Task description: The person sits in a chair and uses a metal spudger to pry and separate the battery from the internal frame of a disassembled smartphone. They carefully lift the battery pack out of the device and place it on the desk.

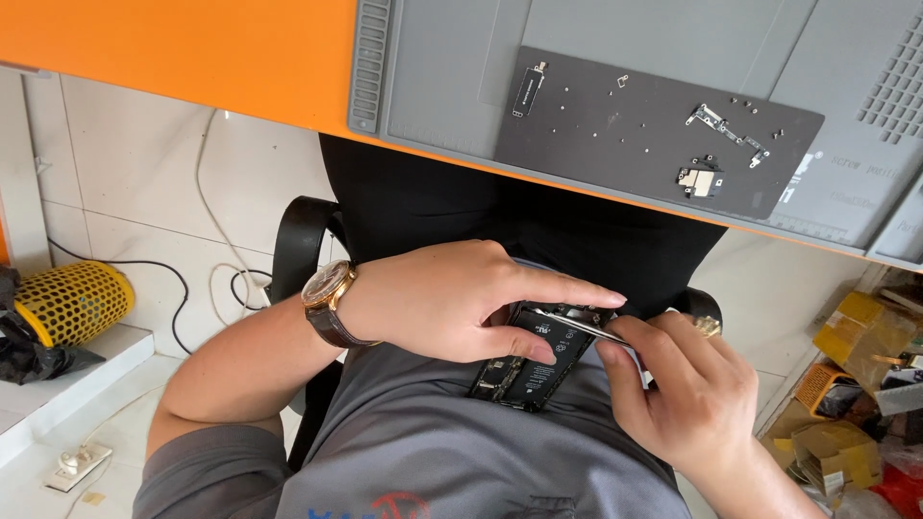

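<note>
Opened phone [535, 356], held in the lap below the bench [240, 58]; left hand [452, 303] clamped on its top edge; right hand [687, 384] pinching tweezers [577, 327] — probably working a connector; next calls for steady, light lifting.

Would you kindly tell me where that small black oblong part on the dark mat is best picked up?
Grip the small black oblong part across its two long sides, coming straight down from above. It lies flat on the dark mat, narrow and long, with bare mat on both sides for fingers; tiny screws sit nearby.
</note>
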